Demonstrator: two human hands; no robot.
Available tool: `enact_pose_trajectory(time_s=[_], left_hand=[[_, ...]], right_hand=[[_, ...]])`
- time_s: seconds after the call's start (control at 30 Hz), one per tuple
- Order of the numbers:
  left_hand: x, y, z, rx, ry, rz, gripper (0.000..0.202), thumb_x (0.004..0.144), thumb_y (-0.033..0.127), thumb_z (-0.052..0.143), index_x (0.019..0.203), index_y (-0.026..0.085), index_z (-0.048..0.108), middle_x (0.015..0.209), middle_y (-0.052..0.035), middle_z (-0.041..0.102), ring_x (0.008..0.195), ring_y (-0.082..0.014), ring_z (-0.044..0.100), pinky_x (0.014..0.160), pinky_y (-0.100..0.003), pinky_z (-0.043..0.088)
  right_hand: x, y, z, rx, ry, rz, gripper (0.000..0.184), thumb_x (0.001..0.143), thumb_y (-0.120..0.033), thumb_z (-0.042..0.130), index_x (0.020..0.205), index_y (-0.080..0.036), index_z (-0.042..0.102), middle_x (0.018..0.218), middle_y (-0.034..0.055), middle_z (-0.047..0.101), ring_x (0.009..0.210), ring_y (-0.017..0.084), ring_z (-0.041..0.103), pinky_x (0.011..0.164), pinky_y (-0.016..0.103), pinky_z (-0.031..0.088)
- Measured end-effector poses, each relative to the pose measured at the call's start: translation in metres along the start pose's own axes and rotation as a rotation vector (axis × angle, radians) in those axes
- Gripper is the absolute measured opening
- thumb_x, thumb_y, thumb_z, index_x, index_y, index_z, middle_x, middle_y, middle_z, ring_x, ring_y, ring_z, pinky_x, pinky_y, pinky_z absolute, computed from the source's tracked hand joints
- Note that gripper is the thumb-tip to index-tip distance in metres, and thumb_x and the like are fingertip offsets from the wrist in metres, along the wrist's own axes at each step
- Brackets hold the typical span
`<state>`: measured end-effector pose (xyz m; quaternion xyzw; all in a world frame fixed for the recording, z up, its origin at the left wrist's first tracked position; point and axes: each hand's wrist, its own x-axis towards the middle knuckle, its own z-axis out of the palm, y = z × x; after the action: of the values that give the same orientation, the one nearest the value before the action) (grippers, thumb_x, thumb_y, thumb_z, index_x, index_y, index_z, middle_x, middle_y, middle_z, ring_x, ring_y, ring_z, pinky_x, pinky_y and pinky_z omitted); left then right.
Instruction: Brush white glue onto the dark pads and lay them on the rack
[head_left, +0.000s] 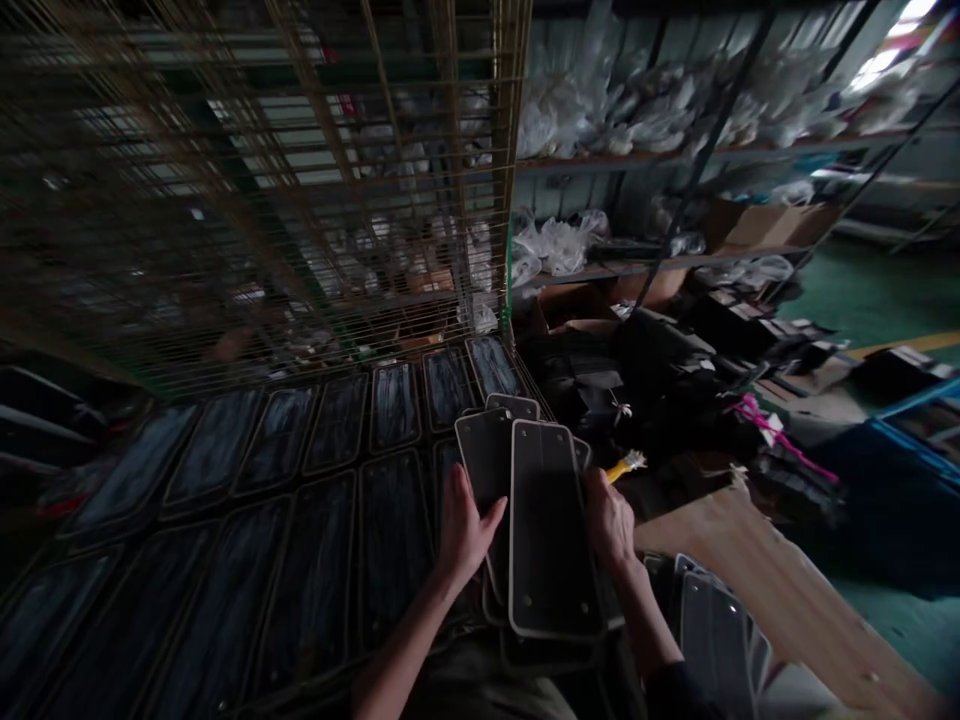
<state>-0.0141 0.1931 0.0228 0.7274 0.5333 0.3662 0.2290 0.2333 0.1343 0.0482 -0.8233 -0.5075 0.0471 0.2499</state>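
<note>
My left hand (466,525) is at the left edge of a stack of dark rectangular plates. Its thumb lies over a tilted dark plate (484,455), and its fingers are partly hidden at that plate's edge. On top, nearest me, lies another dark plate (551,540) with a pale rim and small round studs or holes at its corners. My right hand (611,520) is closed around a yellow-handled brush (622,467), whose pale bristles point right, and it rests against the stack's right side.
Rows of similar plates with streaky surfaces (390,405) lie on a wire rack (510,200) at left. More plates (716,630) are stacked at lower right beside a brown board (780,590). Shelves with plastic bags (562,245) stand behind; a blue bin (885,500) is at right.
</note>
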Motion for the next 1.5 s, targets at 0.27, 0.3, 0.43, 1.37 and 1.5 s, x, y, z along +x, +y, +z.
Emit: enact_pose_trajectory(time_s=[0.27, 0.3, 0.43, 1.37, 1.5], left_hand=[[0.021, -0.005, 0.016, -0.001, 0.057, -0.126, 0.074, 0.083, 0.055, 0.058, 0.137, 0.008, 0.041, 0.140, -0.0250, 0.046, 0.135, -0.0363, 0.041, 0.110, -0.052, 0.038], [0.023, -0.005, 0.016, 0.005, 0.065, -0.127, 0.073, 0.083, 0.055, 0.058, 0.136, 0.008, 0.043, 0.139, -0.0249, 0.047, 0.135, -0.0361, 0.042, 0.109, -0.052, 0.039], [0.030, -0.003, 0.012, -0.005, 0.093, -0.132, 0.069, 0.085, 0.052, 0.057, 0.138, 0.012, 0.041, 0.141, -0.0213, 0.047, 0.136, -0.0336, 0.042, 0.111, -0.050, 0.038], [0.128, 0.030, -0.031, 0.104, -0.132, 0.265, 0.022, 0.089, 0.025, 0.057, 0.109, 0.020, 0.064, 0.107, -0.0085, 0.065, 0.104, -0.0209, 0.062, 0.094, -0.036, 0.049], [0.197, 0.069, -0.002, 0.194, -0.464, 0.169, 0.014, 0.087, 0.027, 0.059, 0.089, 0.020, 0.072, 0.094, -0.0037, 0.071, 0.090, -0.0162, 0.065, 0.083, -0.025, 0.048]], right_hand=[[0.007, -0.021, 0.029, 0.222, 0.094, 0.027, 0.036, 0.095, -0.036, 0.023, 0.100, -0.017, 0.054, 0.079, 0.0081, 0.063, 0.067, 0.020, 0.059, 0.058, 0.028, 0.039], [0.006, -0.025, 0.032, 0.242, 0.102, 0.017, 0.038, 0.096, -0.037, 0.023, 0.103, -0.016, 0.053, 0.083, 0.0096, 0.064, 0.072, 0.021, 0.061, 0.061, 0.029, 0.041], [0.008, -0.043, 0.038, 0.284, 0.091, -0.060, 0.036, 0.098, -0.037, 0.026, 0.105, -0.016, 0.055, 0.087, 0.0112, 0.064, 0.081, 0.023, 0.062, 0.067, 0.032, 0.045], [0.039, -0.049, 0.017, 0.236, 0.197, -0.089, 0.036, 0.096, -0.036, 0.033, 0.118, -0.017, 0.053, 0.107, 0.0132, 0.067, 0.094, 0.024, 0.065, 0.075, 0.034, 0.050], [0.073, -0.059, 0.023, 0.205, 0.163, -0.072, 0.031, 0.093, -0.044, 0.038, 0.101, -0.019, 0.054, 0.088, 0.0092, 0.066, 0.077, 0.023, 0.062, 0.061, 0.030, 0.042]])
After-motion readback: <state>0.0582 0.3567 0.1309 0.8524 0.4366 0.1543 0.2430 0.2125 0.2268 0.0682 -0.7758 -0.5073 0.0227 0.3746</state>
